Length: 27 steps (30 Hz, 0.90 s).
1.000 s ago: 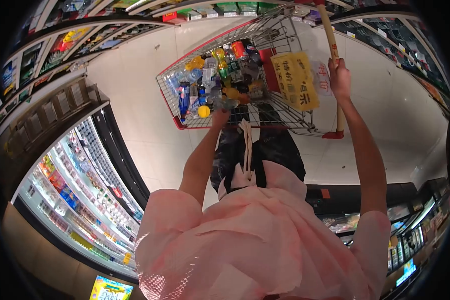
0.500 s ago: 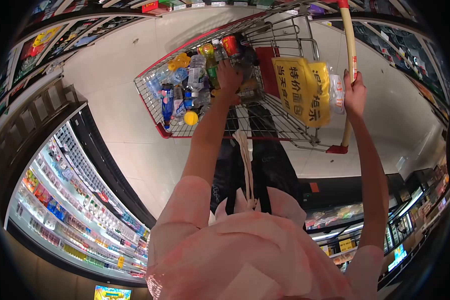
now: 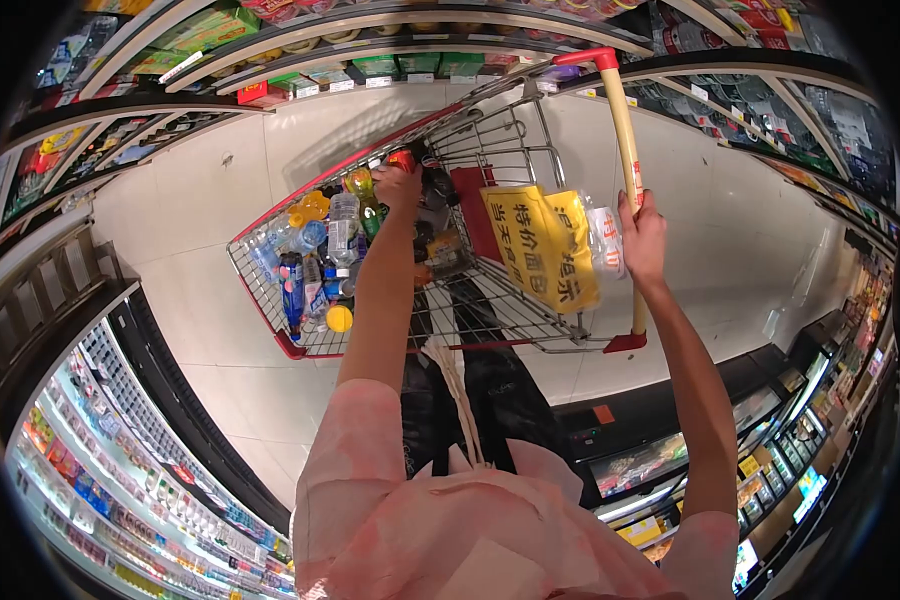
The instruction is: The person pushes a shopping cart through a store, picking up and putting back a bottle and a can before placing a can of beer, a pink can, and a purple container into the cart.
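My left hand (image 3: 398,188) reaches down into the shopping cart (image 3: 286,342), its fingers closed around a red-labelled bottle (image 3: 402,160) at the cart's far side. Most of that bottle is hidden by the hand. Beside the hand lie a bottle of yellow-green drink (image 3: 360,183) and a clear bottle (image 3: 341,228). A dark bottle (image 3: 436,185) is on the other side. My right hand (image 3: 645,235) is wrapped round the cart's pale handle (image 3: 625,130), next to a yellow sign (image 3: 542,245) with Chinese writing.
Other bottles lie in the cart, including a blue one (image 3: 291,290) and one with a yellow cap (image 3: 339,318). Stocked shelves (image 3: 370,45) run along the far side. A lit drinks cooler (image 3: 130,460) stands at the left, and chilled cases (image 3: 635,470) at the right.
My left hand has moved across the bottles to the red-labelled one. The cart sits lower and further left in view, and more of the far shelves shows. My right hand stays on the handle.
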### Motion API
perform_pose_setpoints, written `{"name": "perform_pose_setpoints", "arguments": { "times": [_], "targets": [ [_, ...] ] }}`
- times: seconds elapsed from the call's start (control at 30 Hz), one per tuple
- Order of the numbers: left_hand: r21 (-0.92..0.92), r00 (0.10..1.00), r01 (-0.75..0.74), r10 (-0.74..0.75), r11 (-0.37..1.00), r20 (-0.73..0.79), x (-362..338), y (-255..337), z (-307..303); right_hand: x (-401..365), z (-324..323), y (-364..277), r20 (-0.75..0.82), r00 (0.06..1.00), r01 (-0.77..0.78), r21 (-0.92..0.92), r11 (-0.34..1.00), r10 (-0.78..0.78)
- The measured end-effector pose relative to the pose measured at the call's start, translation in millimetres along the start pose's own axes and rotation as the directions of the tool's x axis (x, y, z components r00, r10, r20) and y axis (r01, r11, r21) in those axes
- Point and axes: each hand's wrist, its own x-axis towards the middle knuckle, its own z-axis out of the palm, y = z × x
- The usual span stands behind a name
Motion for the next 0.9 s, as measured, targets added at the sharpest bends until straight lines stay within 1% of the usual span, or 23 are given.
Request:
{"name": "perform_pose_setpoints", "arguments": {
  "times": [0.07,0.1,0.17,0.2,0.23,0.27,0.33,0.37,0.4,0.43,0.47,0.5,0.53,0.6,0.63,0.67,0.73,0.8,0.87,0.9],
  "targets": [
    [-0.157,0.993,0.028,-0.046,0.987,-0.112,-12.3,1.4,2.4,-1.0,1.2,5.2,0.001,1.000,0.007,0.010,1.000,-0.007],
    [-0.240,0.996,0.051,-0.066,0.970,-0.056,-21.0,5.3,4.3,0.9,2.0,6.6,-0.006,1.000,0.015,0.017,1.000,-0.014],
    [-0.402,0.995,0.097,-0.081,0.910,0.058,-45.0,10.7,29.2,0.9,0.0,3.7,0.017,1.000,-0.005,0.007,1.000,0.005],
    [-0.568,0.992,0.114,-0.060,0.815,0.113,-58.2,12.1,49.3,-0.1,-1.9,2.4,0.022,1.000,-0.013,0.001,1.000,0.013],
    [-0.709,0.985,0.147,-0.038,0.690,0.167,-71.4,13.9,68.7,-1.2,-1.1,5.5,0.029,1.000,-0.002,0.003,1.000,0.002],
    [-0.790,0.979,0.178,-0.027,0.587,0.201,-78.9,21.4,83.5,-1.3,1.7,11.1,0.024,1.000,0.012,0.004,1.000,-0.012],
    [-0.836,0.990,0.123,-0.013,0.535,0.137,-85.6,26.4,115.6,1.1,3.4,18.2,0.013,0.999,0.033,0.010,0.999,-0.033],
    [-0.856,0.999,0.044,-0.008,0.515,0.047,-84.0,26.9,134.3,0.6,3.5,19.2,0.015,0.999,0.037,0.015,0.999,-0.038],
    [-0.569,0.932,0.199,0.026,0.798,0.362,-87.6,28.0,100.2,0.5,3.5,19.4,0.008,0.999,0.045,0.021,0.999,-0.045],
    [-0.582,0.950,0.157,0.038,0.798,0.309,-79.3,20.5,118.1,-0.1,3.7,19.7,0.003,0.999,0.052,0.028,0.998,-0.052],
    [-0.625,0.910,0.343,-0.082,0.701,0.406,-58.7,7.4,165.6,-0.4,4.2,21.4,0.004,0.998,0.059,0.025,0.998,-0.059],
    [-0.560,0.852,0.409,-0.082,0.721,0.517,-36.1,-7.5,190.1,-0.3,3.7,21.8,0.006,0.998,0.067,0.024,0.997,-0.067],
    [-0.614,0.869,0.380,-0.040,0.692,0.493,-55.5,-5.3,148.0,-1.1,1.5,17.2,-0.001,0.997,0.075,0.016,0.997,-0.075],
    [-0.715,0.896,0.321,0.044,0.621,0.441,-106.2,8.6,22.0,-3.4,-3.5,17.2,-0.025,0.995,0.095,0.013,0.995,-0.095],
    [-0.621,0.923,0.205,0.062,0.756,0.380,-110.3,7.7,2.7,-3.0,-3.0,17.5,-0.043,0.993,0.112,0.019,0.993,-0.111],
    [-0.495,0.945,0.092,0.081,0.864,0.317,-120.7,-10.6,-6.3,-3.5,-1.5,16.8,-0.056,0.990,0.129,0.027,0.991,-0.127],
    [-0.379,0.981,0.067,0.009,0.923,0.195,-142.3,-23.7,-40.2,-3.7,-1.2,18.2,-0.059,0.989,0.134,0.024,0.991,-0.132],
    [-0.458,0.918,0.067,0.126,0.886,0.377,-131.9,-60.2,-48.0,-5.1,-3.6,19.4,-0.054,0.990,0.128,0.007,0.992,-0.127],
    [-0.541,0.948,-0.091,0.240,0.836,0.210,-155.9,-81.2,-90.7,-3.2,-3.2,19.1,-0.040,0.992,0.122,-0.018,0.992,-0.123],
    [-0.582,0.924,-0.021,0.238,0.813,0.300,-169.2,-89.1,-116.7,-2.2,-0.1,22.5,-0.049,0.991,0.128,-0.002,0.992,-0.128]
  ]
}}
